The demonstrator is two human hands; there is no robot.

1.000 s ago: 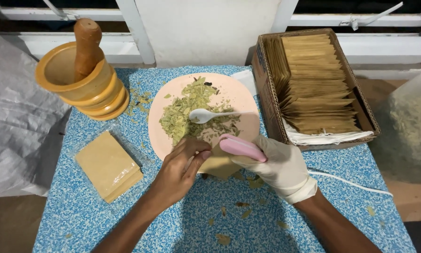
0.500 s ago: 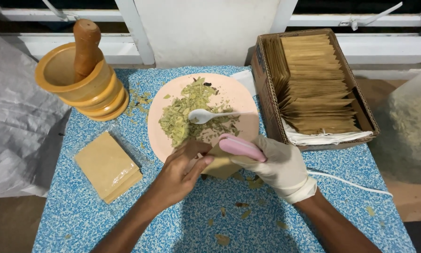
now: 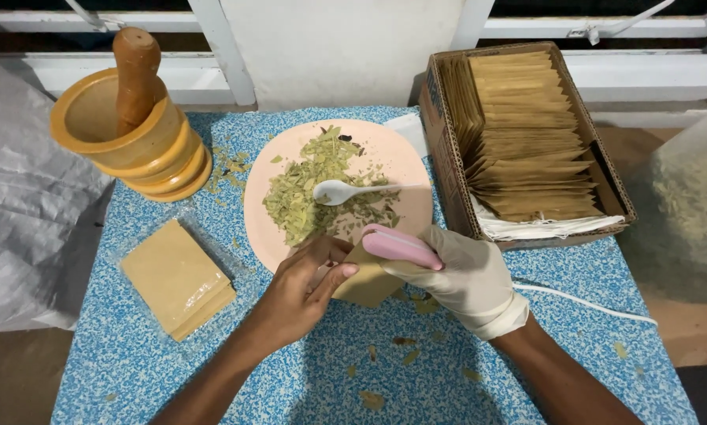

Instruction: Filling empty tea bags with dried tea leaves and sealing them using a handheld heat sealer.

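Two hands work near the middle of the blue speckled tabletop (image 3: pixel 212 370), just below the near rim of one pink plate (image 3: pixel 405 161). The bare left hand (image 3: pixel 302 287) pinches the left edge of one small tan paper sachet (image 3: pixel 367 285) between thumb and fingers. The gloved right hand (image 3: pixel 468 275) is wrapped around one pink handheld sealer (image 3: pixel 399 245), which lies across the sachet's top edge. The sachet is flat, plain and brownish, mostly hidden by both hands.

The plate carries a heap of crushed green leaves (image 3: pixel 306 189) and one white spoon (image 3: pixel 342 191). One wooden mortar (image 3: pixel 129 145) with one pestle (image 3: pixel 135 75) stands at the far left corner. One stack of sachets (image 3: pixel 176 277) in clear wrap lies by the left edge. One cardboard box (image 3: pixel 448 161) of many upright sachets sits at the far right.
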